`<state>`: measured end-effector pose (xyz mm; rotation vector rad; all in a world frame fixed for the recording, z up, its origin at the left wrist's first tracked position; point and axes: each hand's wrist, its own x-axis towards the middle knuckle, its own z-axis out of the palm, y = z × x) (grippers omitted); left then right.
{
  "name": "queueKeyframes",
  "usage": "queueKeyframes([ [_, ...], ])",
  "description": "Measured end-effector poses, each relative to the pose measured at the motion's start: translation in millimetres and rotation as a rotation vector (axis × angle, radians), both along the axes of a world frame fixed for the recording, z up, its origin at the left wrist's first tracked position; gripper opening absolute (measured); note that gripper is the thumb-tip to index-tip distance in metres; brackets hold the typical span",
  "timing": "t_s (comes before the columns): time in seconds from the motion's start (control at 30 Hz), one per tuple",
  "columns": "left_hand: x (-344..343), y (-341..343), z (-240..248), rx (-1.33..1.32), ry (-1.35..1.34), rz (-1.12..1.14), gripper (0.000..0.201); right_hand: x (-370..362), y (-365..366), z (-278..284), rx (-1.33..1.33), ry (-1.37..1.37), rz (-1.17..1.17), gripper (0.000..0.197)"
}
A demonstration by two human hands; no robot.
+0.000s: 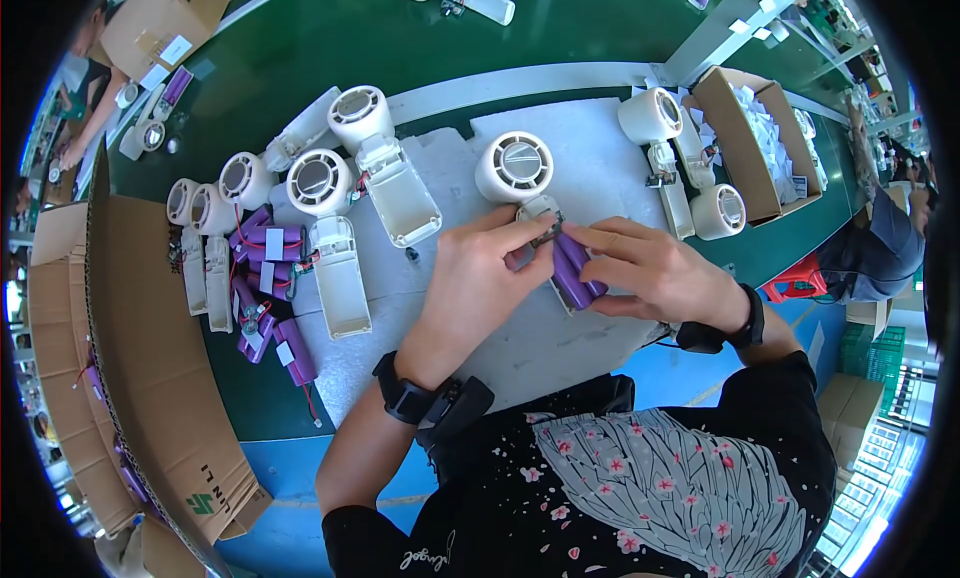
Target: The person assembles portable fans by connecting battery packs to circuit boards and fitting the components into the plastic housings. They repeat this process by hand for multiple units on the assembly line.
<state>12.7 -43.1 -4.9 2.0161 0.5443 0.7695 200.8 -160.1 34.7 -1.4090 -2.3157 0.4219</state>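
Note:
In front of me lies a white handheld fan [515,166], its round head pointing away and its handle housing open. Two purple cylindrical cells form a battery pack [572,273] over the handle. My left hand [482,268] pinches with thumb and index finger at a small dark circuit board [545,228] by the fan's neck. My right hand [640,268] is closed around the battery pack from the right, its index fingertip close to the board. Fingers partly hide the board and the handle.
Several open white fan bodies [340,278] lie left, beside a pile of purple battery packs [270,243]. More fan units [720,211] lie right, next to a carton [745,143] of white pieces. A large cardboard box [165,358] stands at the left edge. A co-worker's arm [98,118] shows far left.

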Motion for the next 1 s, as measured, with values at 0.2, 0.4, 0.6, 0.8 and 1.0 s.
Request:
queueKeyframes([
  [0.2,-4,1,-3,-0.052,0.019,-0.015,0.031,-3,1,0,-0.036,0.037,-0.051,0.037],
  [0.4,-4,0,1,-0.124,0.064,-0.040,0.045,-9,8,6,-0.115,0.092,-0.143,0.045],
  [0.6,-5,1,0,-0.127,0.097,-0.020,0.048,-8,15,9,-0.183,0.093,-0.139,0.061],
  [0.8,-4,-1,1,-0.163,0.062,-0.029,0.047,-6,18,-4,-0.090,0.128,-0.090,0.066],
  [1.0,-8,-1,-7,-0.155,-0.070,-0.023,0.043,-16,5,9,-0.077,0.048,-0.092,0.068],
])
